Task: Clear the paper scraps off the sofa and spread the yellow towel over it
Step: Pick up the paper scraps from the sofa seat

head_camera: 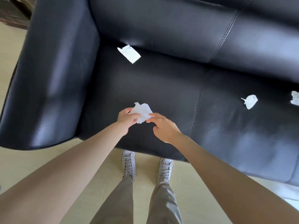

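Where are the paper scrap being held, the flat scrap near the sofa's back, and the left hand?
held paper scrap [142, 112], head view, its crumpled middle
flat paper scrap [129, 54], head view, its centre
left hand [127, 117], head view, back of the hand

We see glossy smooth black leather sofa [161, 88], crumpled matt white paper scraps [142, 112], pale smooth tile floor [100, 160], beige cloth trousers [160, 199]
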{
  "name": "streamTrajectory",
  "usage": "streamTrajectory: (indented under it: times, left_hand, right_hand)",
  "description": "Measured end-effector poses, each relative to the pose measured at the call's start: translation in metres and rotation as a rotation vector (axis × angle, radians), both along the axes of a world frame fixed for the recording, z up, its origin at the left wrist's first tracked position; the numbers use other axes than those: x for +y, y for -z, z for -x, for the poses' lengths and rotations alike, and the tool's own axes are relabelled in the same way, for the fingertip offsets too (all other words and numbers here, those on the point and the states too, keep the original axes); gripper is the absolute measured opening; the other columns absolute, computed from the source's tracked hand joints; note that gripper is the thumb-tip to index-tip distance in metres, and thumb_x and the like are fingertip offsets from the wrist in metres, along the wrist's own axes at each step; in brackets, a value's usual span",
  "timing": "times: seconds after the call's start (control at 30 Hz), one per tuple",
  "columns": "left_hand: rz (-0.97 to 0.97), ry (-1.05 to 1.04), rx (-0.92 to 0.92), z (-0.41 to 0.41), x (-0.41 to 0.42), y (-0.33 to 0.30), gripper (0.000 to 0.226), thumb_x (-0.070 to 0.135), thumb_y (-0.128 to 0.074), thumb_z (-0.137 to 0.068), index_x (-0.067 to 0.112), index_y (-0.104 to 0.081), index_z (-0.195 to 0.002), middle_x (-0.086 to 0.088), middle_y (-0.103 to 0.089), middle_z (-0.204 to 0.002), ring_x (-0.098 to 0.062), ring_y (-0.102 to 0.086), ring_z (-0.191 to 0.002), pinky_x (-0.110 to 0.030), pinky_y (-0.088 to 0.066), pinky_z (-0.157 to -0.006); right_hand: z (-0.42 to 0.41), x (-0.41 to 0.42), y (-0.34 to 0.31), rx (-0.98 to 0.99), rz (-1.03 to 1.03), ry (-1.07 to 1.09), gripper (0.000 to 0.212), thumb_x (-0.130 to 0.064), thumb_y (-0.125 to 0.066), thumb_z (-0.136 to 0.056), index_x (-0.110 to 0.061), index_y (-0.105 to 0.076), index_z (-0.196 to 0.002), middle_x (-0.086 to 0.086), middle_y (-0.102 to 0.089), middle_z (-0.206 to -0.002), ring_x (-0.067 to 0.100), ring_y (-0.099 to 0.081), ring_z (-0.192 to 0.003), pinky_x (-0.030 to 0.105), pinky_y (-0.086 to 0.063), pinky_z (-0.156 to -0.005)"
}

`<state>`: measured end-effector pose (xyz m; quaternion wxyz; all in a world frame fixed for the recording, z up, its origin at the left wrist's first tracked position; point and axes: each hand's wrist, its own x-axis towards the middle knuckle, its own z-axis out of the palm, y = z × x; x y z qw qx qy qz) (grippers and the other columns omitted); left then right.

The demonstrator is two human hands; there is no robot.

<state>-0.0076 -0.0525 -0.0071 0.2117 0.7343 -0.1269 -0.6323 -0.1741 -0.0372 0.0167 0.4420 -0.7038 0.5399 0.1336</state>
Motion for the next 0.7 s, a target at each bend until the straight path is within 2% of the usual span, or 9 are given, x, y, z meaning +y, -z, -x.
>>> streamTrajectory:
  times: [0.1,0.17,0.2,0.27,0.3,0.37,0.5,0.7]
  left_hand:
    - [-0.003,-0.066,-0.078,-0.011,-0.005,0.001,0.026,-0.006,-0.054,-0.079,0.018,-0.061,-0.086,0.001,-0.061,-0.08,-0.021,-0.058,-0.084,-0.031,-0.051,-0.093]
    - [0.018,-0.124,-0.098,-0.023,-0.011,0.0,0.027,-0.003,-0.049,-0.082,0.022,-0.055,-0.073,0.003,-0.057,-0.076,-0.02,-0.054,-0.083,-0.033,-0.048,-0.098]
    - [0.026,-0.159,-0.089,-0.03,-0.015,-0.002,0.026,-0.001,-0.049,-0.083,0.022,-0.056,-0.075,0.003,-0.057,-0.077,-0.018,-0.055,-0.082,-0.031,-0.049,-0.096]
    - [0.036,-0.229,-0.017,-0.047,-0.025,-0.004,0.023,0.001,-0.055,-0.083,0.02,-0.061,-0.093,0.002,-0.062,-0.087,-0.014,-0.06,-0.083,-0.025,-0.052,-0.084]
    - [0.043,-0.255,0.023,-0.054,-0.03,-0.005,0.027,0.003,-0.058,-0.083,0.019,-0.061,-0.104,0.002,-0.064,-0.095,-0.013,-0.062,-0.087,-0.023,-0.052,-0.079]
    - [0.068,-0.287,0.056,-0.07,-0.04,-0.006,0.031,0.006,-0.06,-0.084,0.018,-0.059,-0.113,0.001,-0.065,-0.103,-0.012,-0.063,-0.09,-0.022,-0.052,-0.075]
    - [0.084,-0.322,0.049,-0.098,-0.052,-0.005,0.038,0.008,-0.055,-0.086,0.016,-0.059,-0.123,-0.002,-0.065,-0.119,-0.014,-0.064,-0.1,-0.021,-0.052,-0.069]
    - [0.069,-0.296,0.052,-0.114,-0.048,-0.009,0.029,0.006,-0.047,-0.091,0.016,-0.057,-0.117,-0.003,-0.064,-0.113,-0.016,-0.064,-0.099,-0.022,-0.053,-0.07]
  right_hand:
    - [0.002,-0.008,0.005,0.036,0.034,0.009,0.049,-0.005,-0.037,-0.089,-0.026,-0.053,-0.131,-0.014,-0.032,-0.15,0.018,-0.045,-0.127,0.033,-0.042,-0.098]
    - [-0.001,-0.018,0.009,0.07,0.062,0.031,0.05,-0.003,-0.037,-0.089,-0.023,-0.051,-0.133,-0.012,-0.033,-0.149,0.019,-0.046,-0.127,0.034,-0.044,-0.096]
    - [-0.004,-0.024,0.01,0.086,0.073,0.051,0.05,-0.003,-0.037,-0.09,-0.022,-0.05,-0.134,-0.01,-0.033,-0.149,0.02,-0.046,-0.126,0.034,-0.046,-0.095]
    - [-0.015,-0.04,0.013,0.113,0.096,0.085,0.05,-0.004,-0.038,-0.09,-0.021,-0.047,-0.137,-0.008,-0.034,-0.147,0.021,-0.045,-0.126,0.035,-0.048,-0.09]
    - [-0.022,-0.049,0.013,0.121,0.108,0.095,0.05,-0.005,-0.038,-0.091,-0.02,-0.045,-0.138,-0.007,-0.034,-0.147,0.021,-0.044,-0.126,0.035,-0.049,-0.087]
    - [-0.04,-0.067,0.015,0.131,0.138,0.102,0.052,-0.008,-0.039,-0.092,-0.019,-0.038,-0.142,-0.005,-0.031,-0.147,0.021,-0.039,-0.129,0.036,-0.049,-0.085]
    - [-0.087,-0.108,0.015,0.155,0.214,0.083,0.057,-0.014,-0.04,-0.093,-0.022,-0.027,-0.148,0.0,-0.018,-0.154,0.022,-0.026,-0.137,0.038,-0.044,-0.097]
    - [-0.134,-0.166,0.018,0.221,0.254,-0.054,0.062,-0.022,-0.038,-0.095,-0.03,-0.015,-0.152,0.001,0.007,-0.16,0.018,0.004,-0.147,0.039,-0.024,-0.113]
